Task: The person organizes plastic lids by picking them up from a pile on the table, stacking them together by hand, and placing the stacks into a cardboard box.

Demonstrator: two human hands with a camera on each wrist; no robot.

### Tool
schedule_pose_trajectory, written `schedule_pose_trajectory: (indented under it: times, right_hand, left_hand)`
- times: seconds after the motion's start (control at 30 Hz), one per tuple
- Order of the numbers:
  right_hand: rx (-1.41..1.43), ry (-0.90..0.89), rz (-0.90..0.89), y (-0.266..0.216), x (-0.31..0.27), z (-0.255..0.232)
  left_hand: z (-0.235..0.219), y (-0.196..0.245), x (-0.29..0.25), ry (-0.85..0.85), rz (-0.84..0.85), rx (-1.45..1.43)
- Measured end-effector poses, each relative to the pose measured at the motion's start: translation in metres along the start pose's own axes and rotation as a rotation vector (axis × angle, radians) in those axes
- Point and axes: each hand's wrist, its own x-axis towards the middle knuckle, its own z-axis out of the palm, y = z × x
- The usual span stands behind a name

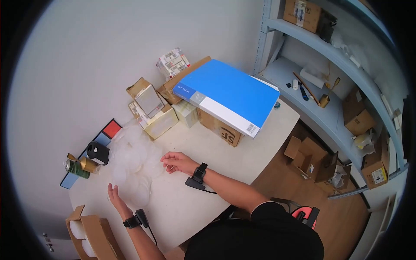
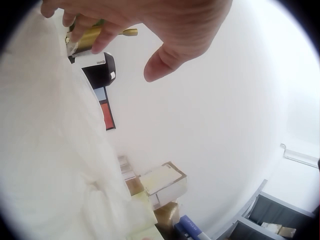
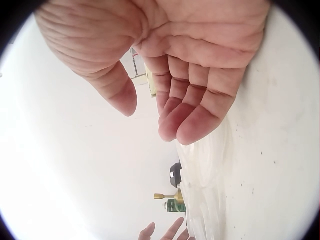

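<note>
Both hands are empty: the left hand is raised with its fingers extended and thumb apart beside the near side of the plastic, while the right hand has loosely bent fingers with nothing between them, just at the heap's right edge; whether it touches is hard to tell. Spread to either side like this, they seem placed to hem in or gather something light and slippery. The white bench carries most of the things, its front part perhaps left free for working room. On it, between the hands and reaching back toward the wall, lies the heap of translucent plastic, loose and overlapping, probably because such thin stuff will not stack neatly. A blue file lies flat across a carton, which likely serves as a stand. At the left edge, an open box holds white round-ended pieces, presumably to keep them together. Small boxes are piled by the wall, apparently to save space. Behind the plastic, a black container, a gold-coloured vessel and a green can cluster, seemingly out of the way.
</note>
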Motion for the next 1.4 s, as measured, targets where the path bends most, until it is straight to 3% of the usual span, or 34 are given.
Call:
schedule_pose_trajectory:
  times: [0.1, 0.17, 0.37, 0.47, 0.57, 0.6, 0.7, 0.8, 1.07, 1.17, 1.27, 1.4]
  right_hand:
    - [-0.008, 0.001, 0.003, 0.0, 0.0, 0.002]
    - [-0.017, 0.005, 0.008, 0.0, 0.002, 0.004]
    - [-0.034, 0.025, 0.003, 0.0, -0.001, 0.002]
    - [-0.042, 0.032, 0.014, -0.005, -0.005, 0.006]
    - [-0.045, 0.035, 0.022, -0.006, -0.004, 0.004]
    - [-0.045, 0.041, 0.023, -0.004, -0.003, 0.004]
    - [-0.038, 0.041, 0.017, -0.003, -0.003, 0.002]
    - [-0.036, 0.049, 0.023, -0.005, -0.005, 0.004]
    - [-0.012, 0.051, -0.007, -0.001, -0.006, 0.003]
    - [-0.008, 0.062, -0.01, -0.001, -0.008, 0.003]
    - [-0.004, 0.063, -0.016, -0.001, -0.008, 0.002]
    - [-0.003, 0.066, -0.019, 0.0, -0.007, 0.003]
  left_hand:
    - [-0.01, -0.003, -0.009, -0.014, -0.012, 0.048]
    - [-0.021, -0.029, 0.006, -0.061, 0.058, 0.016]
    - [-0.018, -0.019, -0.001, -0.079, 0.093, -0.019]
    - [-0.027, -0.019, 0.004, -0.007, 0.182, 0.115]
    - [-0.039, -0.014, 0.003, 0.097, 0.31, 0.452]
    - [-0.043, -0.022, 0.003, 0.104, 0.229, 0.609]
    - [-0.046, -0.046, 0.014, -0.008, 0.061, 0.721]
    - [-0.042, -0.058, 0.013, -0.183, 0.063, 0.722]
    - [-0.002, -0.056, -0.021, -0.135, 0.221, 0.519]
    - [-0.002, -0.044, -0.025, -0.104, 0.197, 0.325]
    - [-0.008, -0.048, -0.017, 0.008, 0.076, -0.127]
    - [-0.031, -0.052, -0.008, -0.048, 0.118, -0.117]
